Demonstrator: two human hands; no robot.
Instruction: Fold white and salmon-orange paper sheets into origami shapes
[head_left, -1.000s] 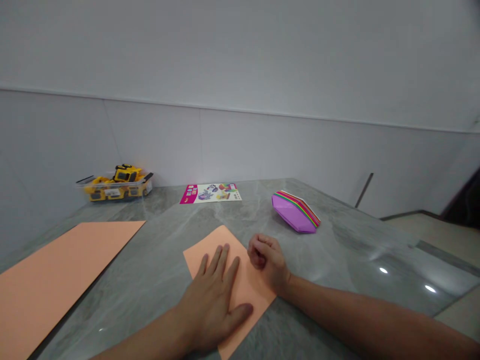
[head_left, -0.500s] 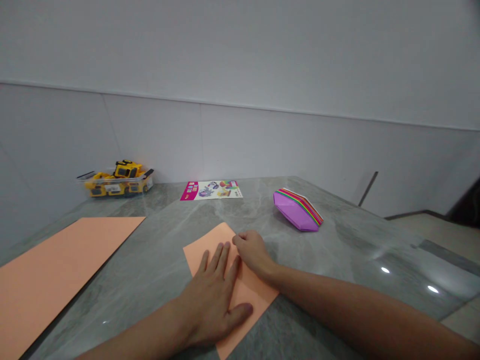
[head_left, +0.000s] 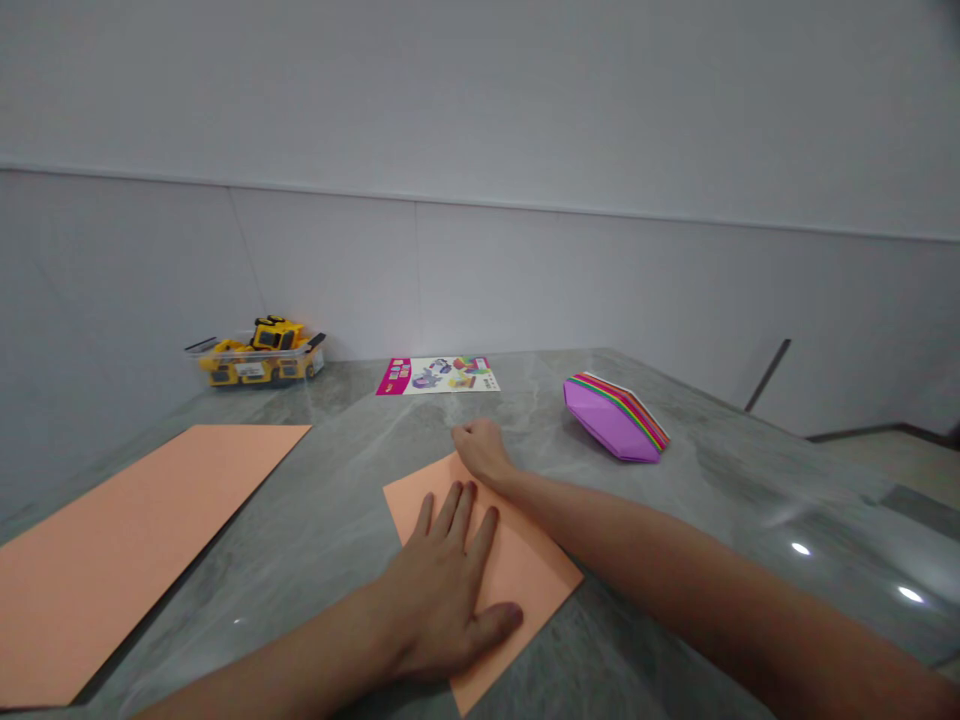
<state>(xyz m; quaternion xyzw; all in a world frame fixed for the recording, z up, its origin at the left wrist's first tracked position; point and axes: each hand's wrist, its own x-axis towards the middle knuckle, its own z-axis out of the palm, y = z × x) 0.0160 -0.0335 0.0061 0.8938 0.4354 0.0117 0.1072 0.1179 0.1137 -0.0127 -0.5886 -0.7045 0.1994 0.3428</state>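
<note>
A sheet of orange paper (head_left: 525,560) lies at an angle on the grey marbled table in front of me, apparently folded. My left hand (head_left: 450,595) rests flat on it, fingers spread and thumb out to the right. At the paper's far corner is my right hand (head_left: 482,450), its fingers curled into a fist. It covers that corner, and nothing shows in its grip. My right forearm reaches across the paper's right edge.
A larger orange sheet (head_left: 165,510) lies at the left. Farther back are a clear plastic box (head_left: 259,370) of yellow toy vehicles and a printed booklet (head_left: 439,376). A purple folded-paper stack with rainbow edges (head_left: 615,418) sits at right. A wall (head_left: 525,270) stands behind the table.
My right hand has slid away from me along the paper, from its right side to its far corner. My left hand stays flat on the sheet. The whole view has shifted slightly.
</note>
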